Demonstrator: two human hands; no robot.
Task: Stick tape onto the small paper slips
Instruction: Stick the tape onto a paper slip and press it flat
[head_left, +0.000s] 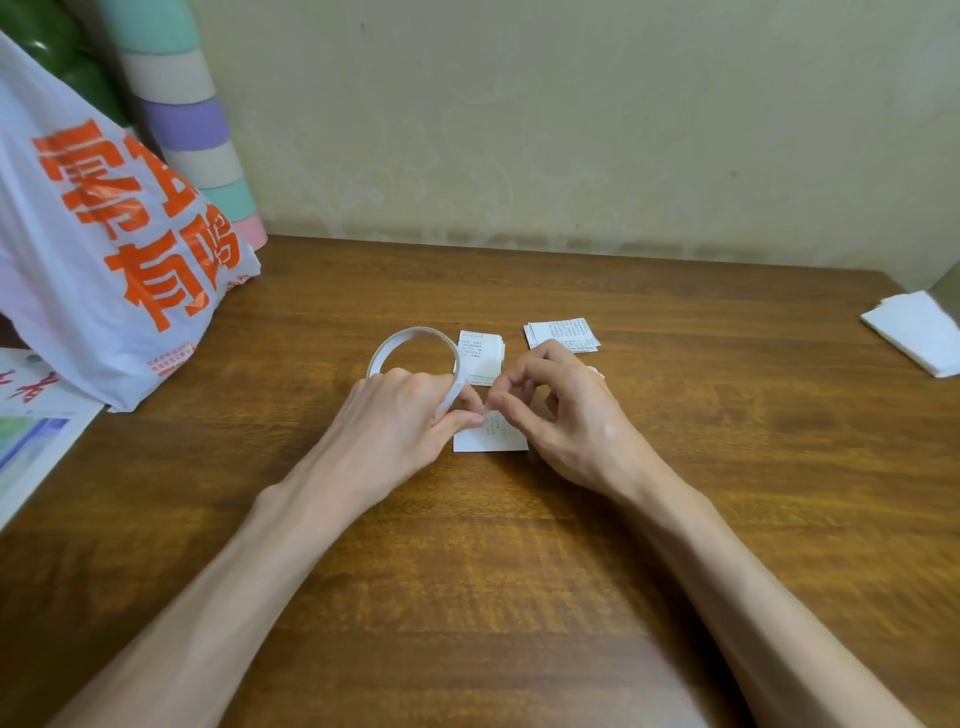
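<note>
My left hand (405, 415) grips a thin white tape roll (410, 340) that stands upright on its edge, with thumb and fingers round its near part. My right hand (561, 405) has its fingers curled, and thumb and forefinger pinch at the roll's free end, right beside my left thumb. Under both hands a small printed paper slip (491, 439) lies flat on the wooden table (675, 467). Two small piles of slips sit just beyond: one (480, 356) next to the roll, one (561, 335) further right. The tape end itself is too small to make out.
A white plastic bag with orange characters (104, 249) stands at the left, with a pastel striped roll (192, 130) behind it. Printed paper (31, 431) lies at the left edge. A folded white paper (914, 332) sits at the far right. The wall closes off the table's back.
</note>
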